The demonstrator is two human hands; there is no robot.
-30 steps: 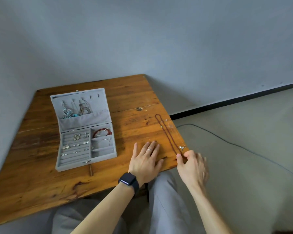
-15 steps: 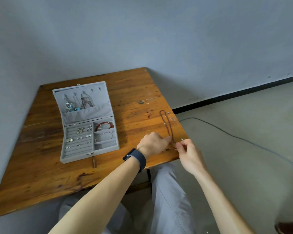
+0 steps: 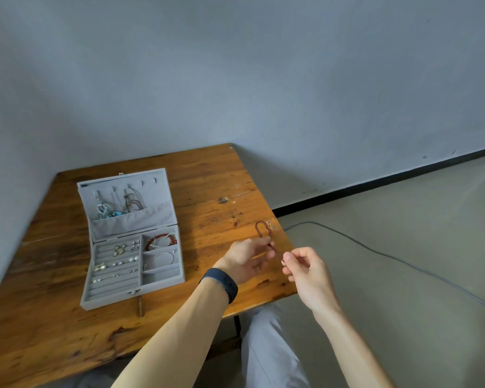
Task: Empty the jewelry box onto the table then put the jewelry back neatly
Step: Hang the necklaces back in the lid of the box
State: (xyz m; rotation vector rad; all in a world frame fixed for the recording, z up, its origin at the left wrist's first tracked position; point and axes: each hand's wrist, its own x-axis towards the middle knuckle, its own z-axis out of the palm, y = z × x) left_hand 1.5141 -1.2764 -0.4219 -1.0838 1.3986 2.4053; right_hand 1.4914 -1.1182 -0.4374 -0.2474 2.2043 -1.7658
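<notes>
A grey jewelry box (image 3: 111,294) stands open on the wooden table (image 3: 48,317), left of both hands. Its lid pocket holds necklaces, its tray holds earrings, a red bracelet (image 3: 162,238) and a silver bangle (image 3: 159,258). A dark red beaded necklace (image 3: 261,229) lies near the table's right edge, its far loop still on the wood. My left hand (image 3: 247,260) pinches the necklace near its middle. My right hand (image 3: 305,271) pinches its near end just off the table edge.
A dark cable (image 3: 375,252) runs across the concrete floor on the right. The table sits in a corner between grey walls. My grey trouser legs (image 3: 266,354) are below the table's front edge. A dark watch (image 3: 221,284) is on my left wrist.
My left hand went from lying flat on the table to pinching the necklace. Both hands lifted the necklace's near part off the wood. The view tilted up.
</notes>
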